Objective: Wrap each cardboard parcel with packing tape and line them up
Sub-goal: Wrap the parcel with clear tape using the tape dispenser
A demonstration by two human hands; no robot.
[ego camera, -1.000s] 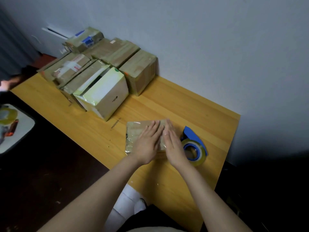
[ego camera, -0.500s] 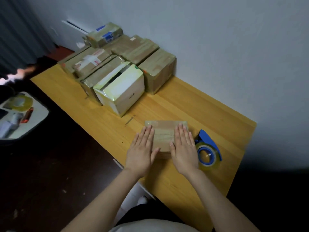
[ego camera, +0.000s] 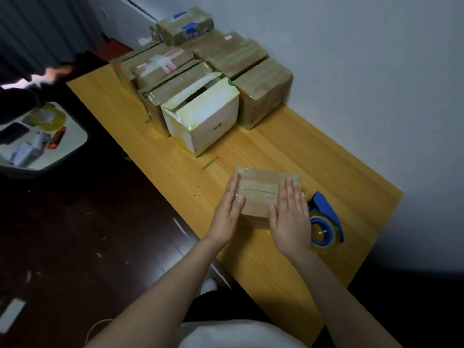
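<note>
— Far left, at nine o'clock?
— A white tray of small clutter, off the edge of the wooden table.
— Toward twelve?
— Taped cardboard parcels packed in rows against the wall, fronted by a white box with a dark gap across its top.
— Centre of the table?
— A small flat parcel, glossy with tape, well apart from the rows at its eleven o'clock. Left hand laid against its nine o'clock edge, fingers straight and together, gripping nothing. Right hand pressed palm-down on its four o'clock corner, fingers likewise straight.
— And at three o'clock of that?
— A blue tape dispenser lying on its side, just beside the right hand.
</note>
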